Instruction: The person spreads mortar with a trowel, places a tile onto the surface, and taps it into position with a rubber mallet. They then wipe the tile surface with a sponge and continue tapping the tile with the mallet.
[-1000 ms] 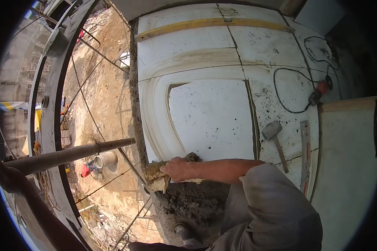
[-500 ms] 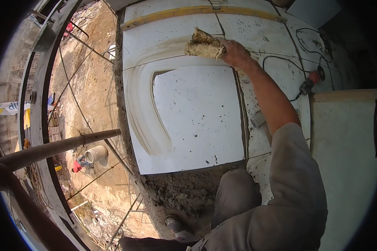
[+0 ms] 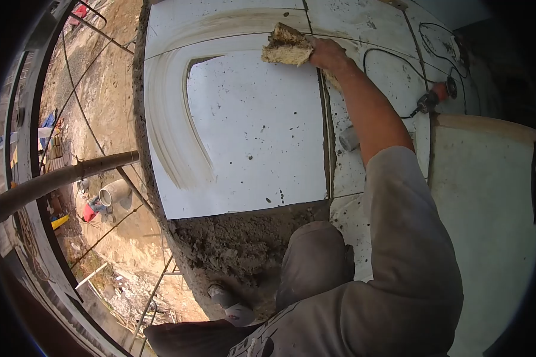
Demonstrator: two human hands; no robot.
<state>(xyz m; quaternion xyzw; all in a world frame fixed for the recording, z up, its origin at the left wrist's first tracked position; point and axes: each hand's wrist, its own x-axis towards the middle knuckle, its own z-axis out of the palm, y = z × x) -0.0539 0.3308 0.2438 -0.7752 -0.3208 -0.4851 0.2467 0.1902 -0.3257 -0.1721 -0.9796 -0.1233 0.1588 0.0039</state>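
Observation:
My right hand [image 3: 329,55] is closed around a dirty yellowish sponge [image 3: 289,49], a ragged piece of foam with brown stains. The sponge is near the far right part of a large white tile [image 3: 250,125]. Curved brownish wipe streaks run along the tile's left side and far edge, and dark specks dot its middle. Along the near edge of the tile lies rough grey mortar [image 3: 232,244], beside my bent knee [image 3: 318,256]. My left hand cannot be made out; only a dark, blurred shape shows at the lower left.
An angle grinder [image 3: 435,98] with a black cord lies on the tiles at the right. A grey cylinder [image 3: 349,139] stands near my forearm. On the left, the floor drops off past a scaffold pole [image 3: 65,175] to the ground below, where a person works by a barrel [image 3: 115,193].
My view has tilted nearer, so the tile sits higher and further left, and the yellow level at the far side has left the picture. The sponge stays in my right hand.

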